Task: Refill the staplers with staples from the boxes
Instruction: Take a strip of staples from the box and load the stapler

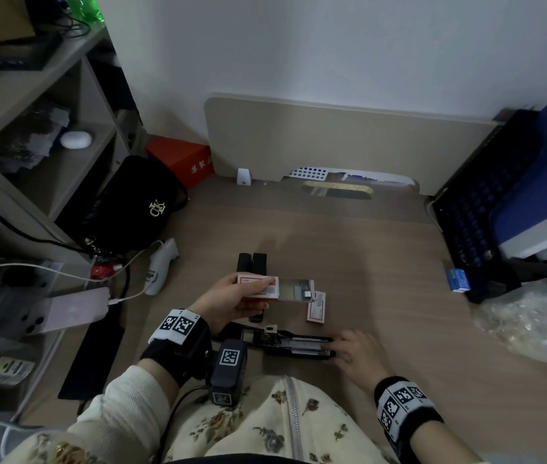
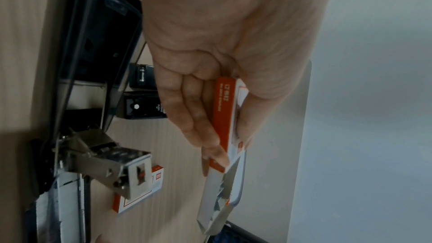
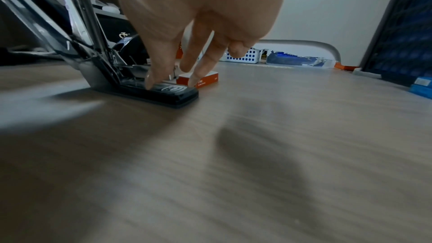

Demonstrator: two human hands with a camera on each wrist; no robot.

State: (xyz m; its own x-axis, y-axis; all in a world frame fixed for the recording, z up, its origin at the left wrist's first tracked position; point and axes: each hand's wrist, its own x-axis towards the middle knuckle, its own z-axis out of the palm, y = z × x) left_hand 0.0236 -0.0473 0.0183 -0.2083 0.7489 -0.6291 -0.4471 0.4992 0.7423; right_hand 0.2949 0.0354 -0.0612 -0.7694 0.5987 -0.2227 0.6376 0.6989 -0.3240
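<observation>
At counter centre: open stapler (image 1: 293,344) lying with its magazine exposed.
Left hand (image 1: 232,301): pinching the slid-open box (image 1: 275,289), at 12 o'clock of stapler.
Right hand (image 1: 355,358): fingers extended, pressing stapler's base.
Progress: loading seemingly underway; two staplers (image 1: 252,262) at 12 o'clock likely waiting.

A black handbag (image 1: 131,205) lies beside a pink phone (image 1: 68,311) on charge.

Left hand (image 1: 232,301) is up off the desk around 11 o'clock from my chest, palm turned in, fingers (image 2: 198,117) and thumb curled round a staple box (image 1: 258,288). Right hand (image 1: 355,354) is low at about 1 o'clock, fingers (image 3: 161,66) straight, tips pressing down on the opened stapler (image 1: 295,344).
</observation>
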